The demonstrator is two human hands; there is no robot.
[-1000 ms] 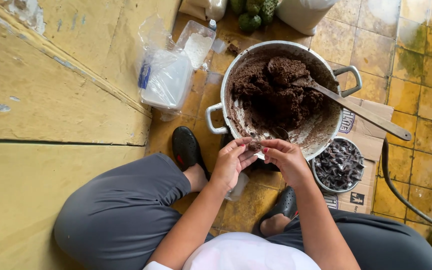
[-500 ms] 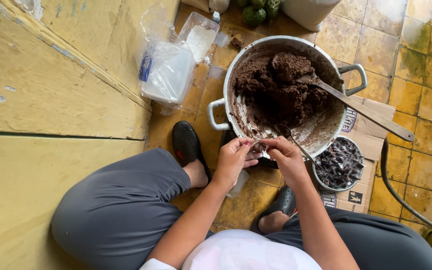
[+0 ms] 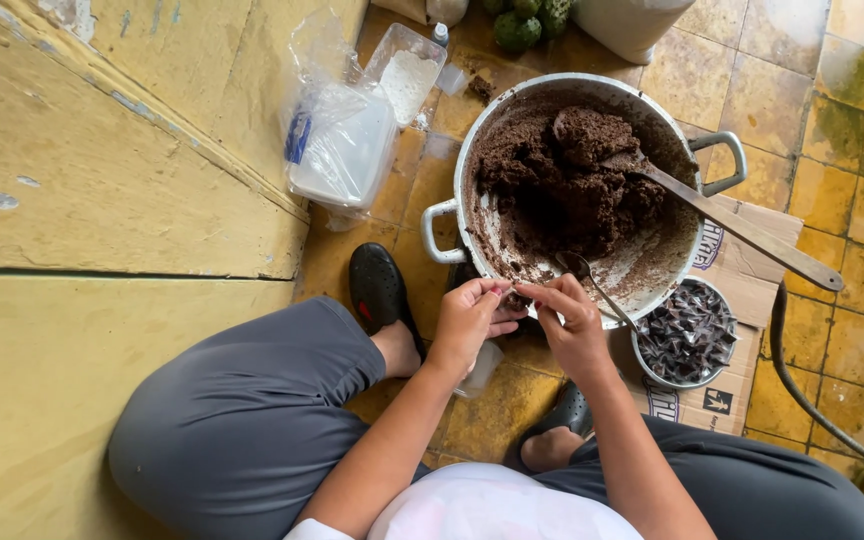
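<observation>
Hands meet right in front of the seated person's knees, fingertips pinched together on a small clear wrapper point(image 3: 508, 293) with a dark bit of filling inside, I think, though it's too tiny to be sure. The left hand point(image 3: 472, 318) grips one end, the right hand point(image 3: 574, 322) grips the other and also has a thin spoon point(image 3: 592, 282) tucked between its fingers. Just past both hands sits a big metal pot point(image 3: 452, 200) full of dark brown paste, with a long ladle point(image 3: 742, 228) leaning in it. Off to the right hand's side, a small bowl point(image 3: 690, 334) of wrapped dark pieces rests on cardboard point(image 3: 752, 300). Up beyond the left hand, plastic bags point(image 3: 340, 150).
</observation>
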